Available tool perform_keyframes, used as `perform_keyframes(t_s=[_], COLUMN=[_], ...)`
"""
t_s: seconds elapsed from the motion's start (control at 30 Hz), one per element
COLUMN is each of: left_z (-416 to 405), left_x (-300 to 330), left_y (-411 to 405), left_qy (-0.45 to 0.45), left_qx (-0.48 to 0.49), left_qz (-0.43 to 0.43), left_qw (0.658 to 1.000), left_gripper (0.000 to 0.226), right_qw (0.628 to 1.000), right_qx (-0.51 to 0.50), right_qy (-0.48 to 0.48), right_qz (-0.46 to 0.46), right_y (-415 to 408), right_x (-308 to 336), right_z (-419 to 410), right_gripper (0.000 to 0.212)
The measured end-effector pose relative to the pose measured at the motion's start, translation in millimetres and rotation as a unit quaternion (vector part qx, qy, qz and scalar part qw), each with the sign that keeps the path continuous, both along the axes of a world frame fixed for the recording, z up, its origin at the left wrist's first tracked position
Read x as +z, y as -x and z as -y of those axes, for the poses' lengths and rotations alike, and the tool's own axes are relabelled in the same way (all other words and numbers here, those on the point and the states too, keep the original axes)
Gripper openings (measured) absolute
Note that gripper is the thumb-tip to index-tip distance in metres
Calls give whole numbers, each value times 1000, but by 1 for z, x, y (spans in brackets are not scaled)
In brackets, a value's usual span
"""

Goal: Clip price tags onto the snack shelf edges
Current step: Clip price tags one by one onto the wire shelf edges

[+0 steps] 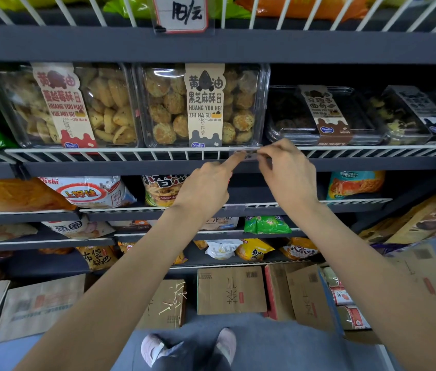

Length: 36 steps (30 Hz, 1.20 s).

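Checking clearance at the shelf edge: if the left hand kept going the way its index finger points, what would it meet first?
Probably the clear tag holder on the wire shelf rail, which the left hand already touches.

Open room was left in front of the shelving, where both forearms were stretched out over the floor (120, 352). The wire shelf edge (131, 151) was backed closely by clear cookie boxes (200, 105), so little room was left behind it. Below, the dark gap (273, 183) between snack bags was unblocked. Cardboard boxes (231, 290) were crowded along the floor.
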<state>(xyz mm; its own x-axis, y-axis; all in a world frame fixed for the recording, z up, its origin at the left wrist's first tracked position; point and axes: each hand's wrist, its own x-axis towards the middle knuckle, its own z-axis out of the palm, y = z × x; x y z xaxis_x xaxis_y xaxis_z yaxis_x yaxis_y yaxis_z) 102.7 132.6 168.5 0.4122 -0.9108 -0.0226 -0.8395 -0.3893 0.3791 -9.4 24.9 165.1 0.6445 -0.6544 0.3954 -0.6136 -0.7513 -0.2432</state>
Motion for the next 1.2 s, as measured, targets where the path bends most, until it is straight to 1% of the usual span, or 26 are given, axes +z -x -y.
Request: perform_keyframes(t_s=[0.07,0.13,0.2,0.4,0.57,0.73,0.8,0.97,1.07,1.2], left_z=[0,1,0,-1,-1,-2,-5,-6,-6,-9], left_x=[0,-1,-1,-1,-3,-9,-9,-12,-13,-11], left_y=[0,-1,-1,0,-3,-8,-10,-10,-10,-8], left_qy=[-7,-9,-14,-19,-16,18,25,24,23,6], left_qx=[-1,-4,-7,-16,-19,-17,-7,-3,-2,-7], left_qz=[2,8,17,24,30,19,18,29,34,59], left_qw=[1000,1000,1000,999,999,999,999,999,999,998], left_gripper=[77,78,79,82,84,74,74,72,75,83], right_qw=[999,997,995,987,988,986,985,985,984,984], right_qx=[-3,25,56,84,83,73,73,69,66,52], right_qy=[12,46,70,137,133,147,152,157,159,163], right_qz=[45,60,43,21,1,-19,-21,-25,-37,-43], right_y=[4,7,8,7,3,4,4,5,5,6], right_x=[-2,-7,-13,-17,-19,-18,-18,-22,-24,-29], right_z=[-4,-7,-7,-2,-4,-4,-3,-5,-6,-8], right_gripper=[20,18,20,23,26,28,28,39,44,48])
